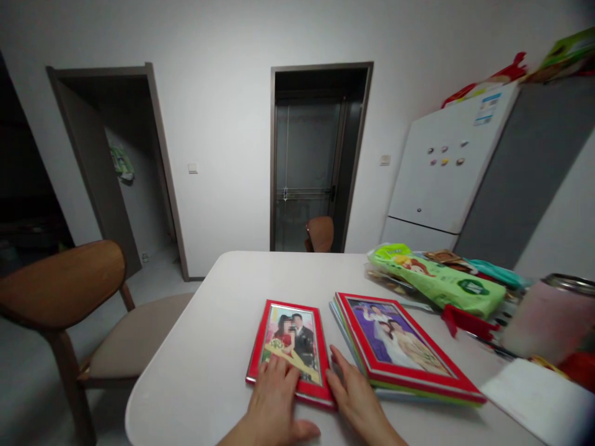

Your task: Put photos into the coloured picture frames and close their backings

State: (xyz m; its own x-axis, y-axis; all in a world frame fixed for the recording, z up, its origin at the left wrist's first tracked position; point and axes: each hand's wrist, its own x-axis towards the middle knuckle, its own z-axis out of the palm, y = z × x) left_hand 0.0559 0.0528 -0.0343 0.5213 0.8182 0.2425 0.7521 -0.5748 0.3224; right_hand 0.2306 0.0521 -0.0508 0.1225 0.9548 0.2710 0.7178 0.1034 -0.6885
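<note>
Evidently the small, red-bordered rectangular photo frame [297, 341] lies flat on the white, round-cornered bench [209, 353], just left of an uneven stack of larger coloured photo frames [404, 347]. The left hand [274, 396] rests across its lower part, fingers [275, 367] extended, thumb spread, gripping nothing. The right hand [356, 399] is loosely open beside its right edge, holding nothing; whether its thumb touches that edge I cannot tell.

Pressing down while pushing sideways could smear the photo's surface. A rightward shove might trap the right hand's fingers against the stack, or knock its red-bordered top frame askew, since the edges below are not aligned.

Lettering on the bright green cartoon-printed plastic packet [439, 280] and the blue-and-white label [488, 108] on the white refrigerator [446, 192] is too small to read; no brand is legible.
</note>
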